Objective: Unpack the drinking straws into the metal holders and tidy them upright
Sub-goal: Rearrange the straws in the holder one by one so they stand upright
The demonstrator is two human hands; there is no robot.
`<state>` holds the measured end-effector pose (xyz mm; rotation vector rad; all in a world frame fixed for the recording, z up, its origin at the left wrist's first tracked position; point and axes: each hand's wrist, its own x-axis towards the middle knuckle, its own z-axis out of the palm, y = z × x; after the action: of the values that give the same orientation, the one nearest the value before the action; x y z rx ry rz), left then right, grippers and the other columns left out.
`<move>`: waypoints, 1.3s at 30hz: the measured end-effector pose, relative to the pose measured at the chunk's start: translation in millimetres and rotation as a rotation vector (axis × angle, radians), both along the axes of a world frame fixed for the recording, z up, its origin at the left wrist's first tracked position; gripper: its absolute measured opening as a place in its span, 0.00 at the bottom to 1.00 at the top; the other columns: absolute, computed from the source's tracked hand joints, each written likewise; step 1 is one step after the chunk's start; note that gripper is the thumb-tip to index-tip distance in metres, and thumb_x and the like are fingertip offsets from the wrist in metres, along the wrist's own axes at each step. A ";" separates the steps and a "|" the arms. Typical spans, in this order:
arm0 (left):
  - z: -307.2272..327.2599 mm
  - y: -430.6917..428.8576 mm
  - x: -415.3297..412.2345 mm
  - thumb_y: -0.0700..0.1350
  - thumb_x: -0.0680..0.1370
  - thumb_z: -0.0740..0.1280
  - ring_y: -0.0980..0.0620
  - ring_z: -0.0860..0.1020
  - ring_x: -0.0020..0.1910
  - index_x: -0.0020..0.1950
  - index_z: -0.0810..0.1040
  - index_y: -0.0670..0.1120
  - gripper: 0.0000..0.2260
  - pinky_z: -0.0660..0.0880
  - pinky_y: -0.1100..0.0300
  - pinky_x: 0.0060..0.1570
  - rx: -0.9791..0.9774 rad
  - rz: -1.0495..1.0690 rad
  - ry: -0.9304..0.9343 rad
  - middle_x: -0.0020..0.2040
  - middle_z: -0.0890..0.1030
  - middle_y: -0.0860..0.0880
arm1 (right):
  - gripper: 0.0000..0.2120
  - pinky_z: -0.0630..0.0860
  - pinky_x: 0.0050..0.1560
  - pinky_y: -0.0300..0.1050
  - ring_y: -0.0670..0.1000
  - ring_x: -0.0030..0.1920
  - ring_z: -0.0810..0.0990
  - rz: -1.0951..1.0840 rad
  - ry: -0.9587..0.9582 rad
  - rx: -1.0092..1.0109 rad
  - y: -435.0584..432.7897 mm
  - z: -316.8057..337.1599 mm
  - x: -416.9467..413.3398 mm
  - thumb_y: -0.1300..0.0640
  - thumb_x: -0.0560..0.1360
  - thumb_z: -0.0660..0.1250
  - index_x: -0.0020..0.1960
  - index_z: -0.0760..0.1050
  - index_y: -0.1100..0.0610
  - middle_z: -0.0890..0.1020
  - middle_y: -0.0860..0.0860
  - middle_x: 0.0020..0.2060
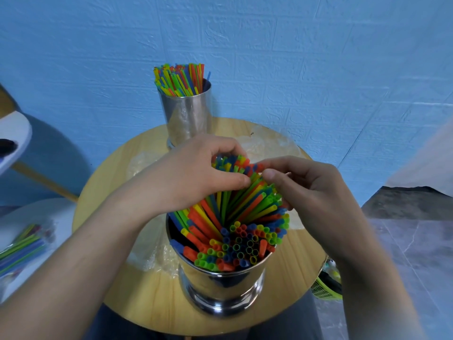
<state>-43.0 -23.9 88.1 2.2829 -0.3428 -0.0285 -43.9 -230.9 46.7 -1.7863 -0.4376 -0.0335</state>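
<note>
Left hand fingers curled round straws in near holder, right hand fingers pinching them

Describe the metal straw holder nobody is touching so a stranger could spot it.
Find the round wooden table against the blue wall. The shiny metal cylinder at its far edge is it. Unlike the near holder, its coloured straws stand untouched.

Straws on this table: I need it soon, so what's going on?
A person is gathering a leaning bunch of coloured straws in the near metal holder, left hand and right hand both gripping their tops. A second holder at the table's far edge is filled and upright. More packed straws lie off to the left.
</note>
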 end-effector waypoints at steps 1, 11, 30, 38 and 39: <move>-0.1 0.5 -0.5 0.51 0.73 0.76 0.62 0.81 0.40 0.46 0.83 0.55 0.04 0.76 0.64 0.42 -0.009 0.004 -0.001 0.42 0.84 0.56 | 0.07 0.72 0.37 0.32 0.40 0.34 0.77 -0.001 -0.006 -0.001 1.0 0.2 0.4 0.56 0.80 0.69 0.51 0.86 0.49 0.83 0.40 0.34; -0.6 -0.1 -5.3 0.50 0.75 0.75 0.58 0.83 0.43 0.47 0.84 0.52 0.04 0.77 0.64 0.48 -0.107 0.022 -0.043 0.42 0.86 0.54 | 0.05 0.73 0.38 0.34 0.43 0.37 0.80 -0.024 -0.035 0.058 4.2 1.9 2.0 0.56 0.79 0.71 0.49 0.85 0.50 0.85 0.45 0.38; 6.4 -0.1 -3.5 0.50 0.75 0.76 0.64 0.80 0.47 0.46 0.84 0.53 0.04 0.75 0.51 0.61 -0.148 0.003 -0.085 0.43 0.84 0.60 | 0.04 0.75 0.39 0.38 0.54 0.42 0.82 0.009 -0.038 0.056 5.0 2.5 1.7 0.56 0.79 0.72 0.48 0.84 0.48 0.84 0.51 0.42; 10.3 -5.4 -5.6 0.50 0.73 0.73 0.59 0.81 0.52 0.47 0.83 0.55 0.04 0.73 0.46 0.66 -0.162 -0.038 -0.148 0.45 0.84 0.60 | 0.02 0.75 0.40 0.48 0.50 0.40 0.77 -0.063 -0.148 0.014 10.1 4.3 -1.8 0.48 0.76 0.75 0.47 0.85 0.41 0.82 0.46 0.44; 9.9 -5.3 -5.8 0.50 0.73 0.74 0.58 0.82 0.51 0.47 0.83 0.55 0.04 0.74 0.46 0.64 -0.175 -0.039 -0.150 0.44 0.85 0.59 | 0.02 0.72 0.40 0.45 0.48 0.38 0.75 -0.072 -0.152 0.004 10.4 4.0 -1.2 0.47 0.76 0.75 0.46 0.85 0.40 0.81 0.45 0.44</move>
<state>-48.8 -29.2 98.0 2.1101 -0.4494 0.1478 -45.1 -220.4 50.7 -1.8021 -0.4808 -0.2217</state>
